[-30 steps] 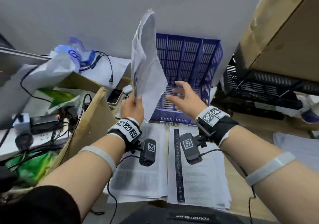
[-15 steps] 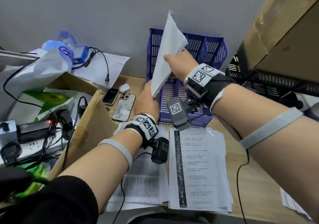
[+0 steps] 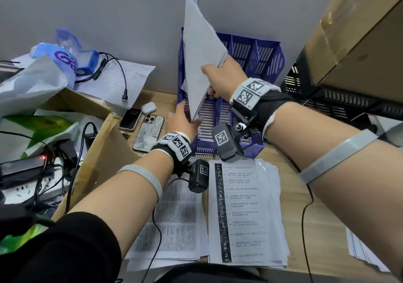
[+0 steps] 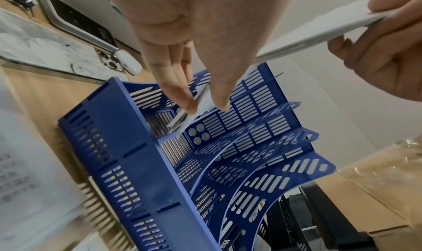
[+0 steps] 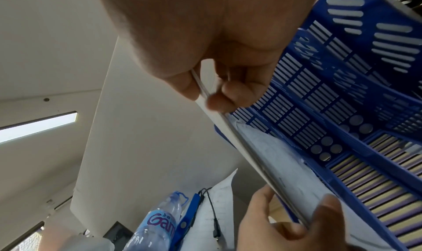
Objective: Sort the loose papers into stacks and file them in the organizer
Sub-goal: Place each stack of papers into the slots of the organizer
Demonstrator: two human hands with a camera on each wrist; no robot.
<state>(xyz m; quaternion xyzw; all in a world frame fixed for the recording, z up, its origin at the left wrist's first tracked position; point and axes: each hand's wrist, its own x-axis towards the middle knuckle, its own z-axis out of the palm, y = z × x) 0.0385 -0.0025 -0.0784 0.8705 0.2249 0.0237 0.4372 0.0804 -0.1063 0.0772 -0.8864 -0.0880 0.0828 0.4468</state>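
A stack of white papers [image 3: 200,60] stands on edge, tilted, with its lower corner inside the leftmost slot of the blue organizer [image 3: 257,60]. My right hand [image 3: 212,71] grips the stack's upper right corner, thumb in front and fingers behind. My left hand [image 3: 189,117] pinches the lower corner lightly between thumb and nearly straight fingers. The left wrist view shows that corner [image 4: 200,103] between the left fingertips, just above the slotted floor of the organizer [image 4: 137,164]. In the right wrist view the stack's edge [image 5: 274,155] runs from the right hand [image 5: 205,94] down to the left hand [image 5: 294,213].
Two more stacks lie on the desk in front: a text-filled one [image 3: 174,217] and one with a black band [image 3: 244,213]. Two phones [image 3: 149,132] and an earbud case [image 3: 149,107] lie left of the organizer. Cardboard box [image 3: 98,151] and cables are left; a black rack [image 3: 327,99] stands right.
My right hand went from open beside the stack to gripping its upper corner. The stack swung right and down into the organizer's left slot, and my left hand slid to its lower corner.
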